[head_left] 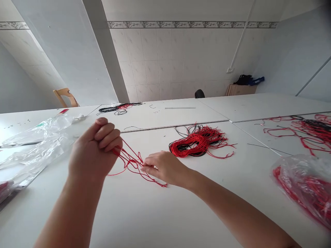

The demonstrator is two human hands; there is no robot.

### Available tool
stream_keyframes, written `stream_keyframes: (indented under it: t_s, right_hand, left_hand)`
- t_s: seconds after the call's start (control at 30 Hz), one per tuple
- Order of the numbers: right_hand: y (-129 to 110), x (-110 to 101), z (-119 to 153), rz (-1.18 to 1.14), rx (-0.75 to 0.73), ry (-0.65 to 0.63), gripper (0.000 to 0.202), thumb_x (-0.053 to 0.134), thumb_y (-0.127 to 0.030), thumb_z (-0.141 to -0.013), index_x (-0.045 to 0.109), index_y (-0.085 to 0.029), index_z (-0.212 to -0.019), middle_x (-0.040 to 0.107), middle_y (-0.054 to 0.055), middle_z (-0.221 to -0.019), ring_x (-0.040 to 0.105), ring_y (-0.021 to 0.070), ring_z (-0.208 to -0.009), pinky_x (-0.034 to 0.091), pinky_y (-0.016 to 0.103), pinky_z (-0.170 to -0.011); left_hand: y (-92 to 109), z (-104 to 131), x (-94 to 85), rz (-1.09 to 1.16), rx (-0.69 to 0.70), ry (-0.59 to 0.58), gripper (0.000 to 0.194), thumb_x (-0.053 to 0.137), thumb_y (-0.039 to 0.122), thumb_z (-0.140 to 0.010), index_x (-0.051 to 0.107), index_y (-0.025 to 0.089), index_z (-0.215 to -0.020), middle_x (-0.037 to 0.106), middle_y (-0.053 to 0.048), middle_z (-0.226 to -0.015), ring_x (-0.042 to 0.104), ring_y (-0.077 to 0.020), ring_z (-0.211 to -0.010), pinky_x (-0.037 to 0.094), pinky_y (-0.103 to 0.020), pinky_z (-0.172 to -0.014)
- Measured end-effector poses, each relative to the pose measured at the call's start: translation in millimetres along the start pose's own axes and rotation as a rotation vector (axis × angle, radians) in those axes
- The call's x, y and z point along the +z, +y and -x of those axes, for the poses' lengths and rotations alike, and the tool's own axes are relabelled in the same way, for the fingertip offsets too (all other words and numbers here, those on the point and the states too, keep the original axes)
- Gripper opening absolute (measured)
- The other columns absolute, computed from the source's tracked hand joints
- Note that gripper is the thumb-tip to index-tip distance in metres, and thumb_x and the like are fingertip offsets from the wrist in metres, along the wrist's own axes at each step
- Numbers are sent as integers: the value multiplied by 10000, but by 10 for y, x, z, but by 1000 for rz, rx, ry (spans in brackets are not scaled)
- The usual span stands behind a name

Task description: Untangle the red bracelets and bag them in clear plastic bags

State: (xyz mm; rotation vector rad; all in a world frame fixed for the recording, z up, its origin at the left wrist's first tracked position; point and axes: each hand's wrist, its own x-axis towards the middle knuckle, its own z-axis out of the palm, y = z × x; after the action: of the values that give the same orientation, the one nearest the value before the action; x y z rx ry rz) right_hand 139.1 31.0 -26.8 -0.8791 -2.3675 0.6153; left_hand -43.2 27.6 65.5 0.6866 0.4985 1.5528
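Your left hand (pixel 94 151) is raised off the white surface (pixel 160 213), fingers curled into a fist round a few red cords (pixel 129 160). Your right hand (pixel 165 168) rests on the surface just beside it, fingertips pinching the same cords at the other end; cords stretched btwn both hands, loose ends trailing on the surface below. Red-and-black cord bundle (pixel 198 142) lies near, behind the right hand, twd the far edge. Clear plastic bags (pixel 36 141) at left edge. Bag w/ red cords (pixel 305 187) at right edge.
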Motion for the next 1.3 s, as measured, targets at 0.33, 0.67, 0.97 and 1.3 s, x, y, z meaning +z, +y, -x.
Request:
stream_keyframes:
  t_s: [0.33,0.67,0.97,1.3]
  right_hand:
    - [172,-240,33,-452,139,22,340,652,-342,-983,670,-244,-1308,744,63,-1181,697,175,-989,531,300,-855]
    - [756,-796,251,306,535,204,169,568,-226,-974,731,-224,-1018,773,45,-1010,708,199,-875,466,285,-715]
    - [795,-721,238,343,705,-179,226,604,-21,-809,731,-205,-779,763,15,-887,673,157,-807,409,253,-638]
    - [897,-483,129,392,712,-264,127,685,-257,-957,691,-155,-881,717,44,-928,671,171,-850,537,324,-796]
  left_hand:
    - [346,13,-93,-51,139,-26,271,421,23,-977,531,205,-808,210,78,-518,234,-87,-402,276,-207,-342]
    - [369,14,-101,-76,200,0,297,475,162,-1013,634,138,-1263,209,97,-479,221,-87,-356,292,-196,-328]
    - [339,9,-58,-65,104,-32,341,429,115,-1040,656,193,-1283,242,80,-456,244,-100,-341,258,-215,-289]
    - [342,22,-75,-133,139,-26,241,479,97,-1017,690,198,-1071,259,73,-471,227,-91,-366,277,-197,-304]
